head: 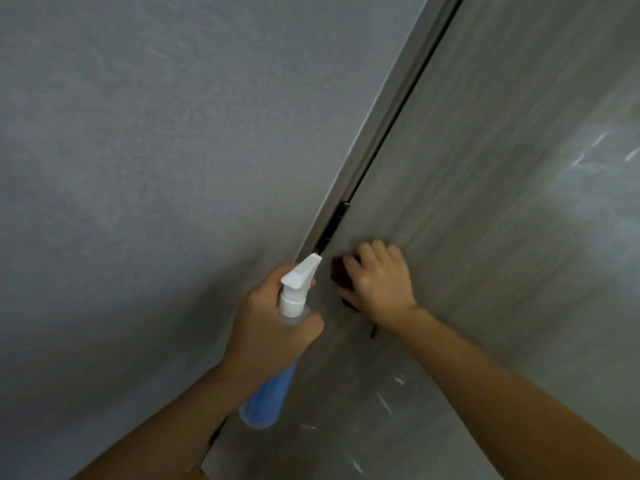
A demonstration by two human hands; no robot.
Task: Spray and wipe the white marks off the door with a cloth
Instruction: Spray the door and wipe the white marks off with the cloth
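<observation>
Head view looks steeply along a grey wood-grain door (467, 209), which fills the frame from 12 to 5 o'clock, with a textured grey wall (138, 150) taking the 7 to 11 o'clock side. Between them runs the door frame (374, 133), a dark gap beside it, and a dark hinge (334, 223) sits in that gap just above centre.

At about 6 o'clock the left hand (270, 327) grips a spray bottle (273, 386), fingers curled round its clear neck; the white trigger head points up toward the hinge and the blue liquid body hangs below the palm.

Just to its right, apart from the bottle, the right hand (381, 282) presses a dark red-brown cloth (343, 275) against the door, close to the hinge edge. Its fingers are bent over the cloth, holding it, and are blurred.

White marks (384, 401) streak the door low at 5 o'clock, and more white streaks (599, 147) show at 3 o'clock amid a paler hazy patch.
</observation>
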